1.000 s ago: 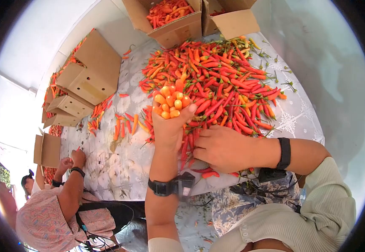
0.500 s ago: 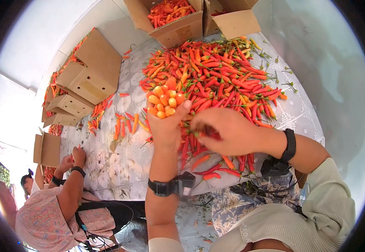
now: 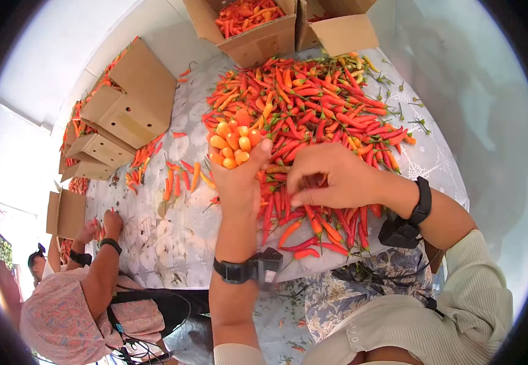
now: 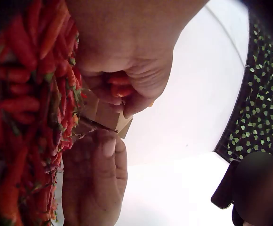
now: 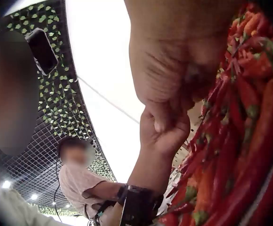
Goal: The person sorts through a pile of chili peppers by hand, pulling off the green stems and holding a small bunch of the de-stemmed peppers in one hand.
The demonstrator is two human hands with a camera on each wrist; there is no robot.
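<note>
My left hand (image 3: 237, 185) grips a bunch of orange-red chili peppers (image 3: 232, 143), their smooth rounded ends facing up. In the left wrist view, two red chilies (image 4: 121, 84) show between its curled fingers. My right hand (image 3: 337, 176) is just to the right, over the near part of a big pile of red and orange chilies (image 3: 312, 103). Its fingers bend toward the thumb, with red chilies close under them. I cannot tell whether it pinches one. Several loose chilies (image 3: 305, 244) lie beneath it near the table's front edge.
Cardboard boxes (image 3: 258, 45) of chilies stand at the back, with more boxes (image 3: 139, 103) along the left side. Loose stems (image 3: 421, 125) are scattered at the right of the patterned tablecloth (image 3: 148, 243). Another person (image 3: 72, 304) works at the left end with both hands.
My right hand lifted from the near edge of the pile and shifted, spreading several chilies toward the front edge. My left hand, still gripping its bunch, drifted slightly left.
</note>
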